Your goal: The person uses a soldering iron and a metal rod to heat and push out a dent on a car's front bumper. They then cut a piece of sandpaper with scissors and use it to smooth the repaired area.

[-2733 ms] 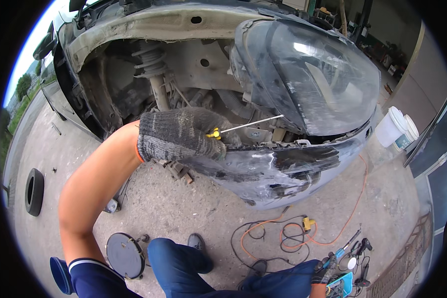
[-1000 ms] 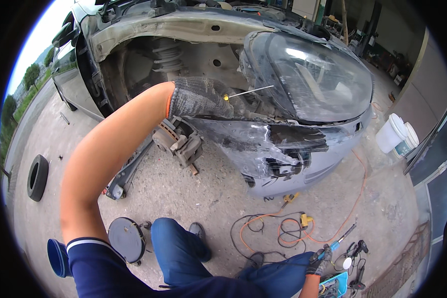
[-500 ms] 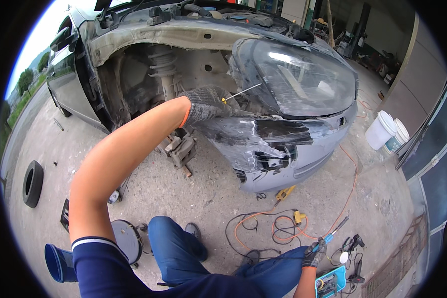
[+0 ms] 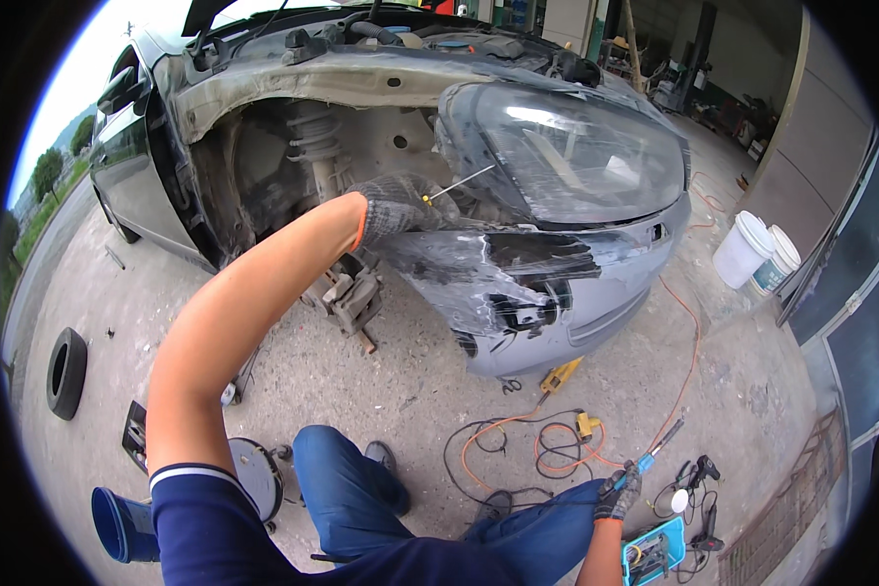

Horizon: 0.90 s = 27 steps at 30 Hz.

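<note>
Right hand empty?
No, the gloved right hand is closed around a blue tool, whose slim front end sticks out past the fingers.

No words or numbers you can read from here, a teal-and-white label (image 4: 771, 277) on the white bucket (image 4: 780, 258) standing off to your right, the right-hand one of a pair, its print too small and blurred to make out

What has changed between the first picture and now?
The left hand, with its thin rod, moved higher in the picture; the view shifted, showing more of the engine bay. Nothing was released: the right hand still holds the blue tool. The tyre stays there.
</note>
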{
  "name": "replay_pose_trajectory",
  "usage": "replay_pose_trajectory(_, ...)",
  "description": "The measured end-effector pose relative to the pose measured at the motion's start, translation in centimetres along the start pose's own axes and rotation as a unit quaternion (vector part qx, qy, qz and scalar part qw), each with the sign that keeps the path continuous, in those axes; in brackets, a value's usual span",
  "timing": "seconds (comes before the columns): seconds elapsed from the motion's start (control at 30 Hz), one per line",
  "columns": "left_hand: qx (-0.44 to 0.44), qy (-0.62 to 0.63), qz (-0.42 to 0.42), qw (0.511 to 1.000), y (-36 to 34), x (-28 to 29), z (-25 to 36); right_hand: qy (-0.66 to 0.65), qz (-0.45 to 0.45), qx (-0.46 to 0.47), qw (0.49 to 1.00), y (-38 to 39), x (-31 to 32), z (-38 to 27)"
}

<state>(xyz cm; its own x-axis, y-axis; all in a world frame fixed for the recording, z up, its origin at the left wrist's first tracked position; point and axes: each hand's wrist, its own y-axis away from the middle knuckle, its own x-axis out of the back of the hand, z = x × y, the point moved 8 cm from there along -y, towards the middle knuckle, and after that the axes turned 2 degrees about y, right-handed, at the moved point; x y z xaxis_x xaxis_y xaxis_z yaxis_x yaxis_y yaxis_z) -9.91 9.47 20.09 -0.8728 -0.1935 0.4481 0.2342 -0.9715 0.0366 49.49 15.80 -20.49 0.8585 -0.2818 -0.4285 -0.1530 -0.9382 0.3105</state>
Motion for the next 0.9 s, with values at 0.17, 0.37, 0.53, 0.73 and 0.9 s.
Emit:
replay_pose_trajectory(0.17, 0.002, -0.087, 0.016, 0.996, 0.3, 0.1, 0.5, 0.004, -0.003, 0.011, 1.000, 0.2, -0.1, -0.2)
replay_pose_trajectory(0.37, -0.015, -0.090, 0.003, 0.996, 0.1, -0.1, 0.5, -0.005, -0.011, 0.016, 1.000, -0.2, 0.1, -0.2)
replay_pose_trajectory(0.53, 0.023, -0.106, 0.017, 0.994, -0.4, 0.6, -0.7, 0.007, 0.004, 0.020, 1.000, -0.2, 0.1, 0.1)
replay_pose_trajectory(0.73, 0.001, -0.086, 0.003, 0.996, -0.1, 0.0, 0.2, -0.001, 0.011, 0.028, 1.000, -0.3, 0.1, 0.0)
replay_pose_trajectory(0.9, -0.001, -0.114, 0.018, 0.993, -0.1, -0.1, 0.5, -0.012, 0.011, 0.038, 0.999, -0.4, 0.3, 0.0)
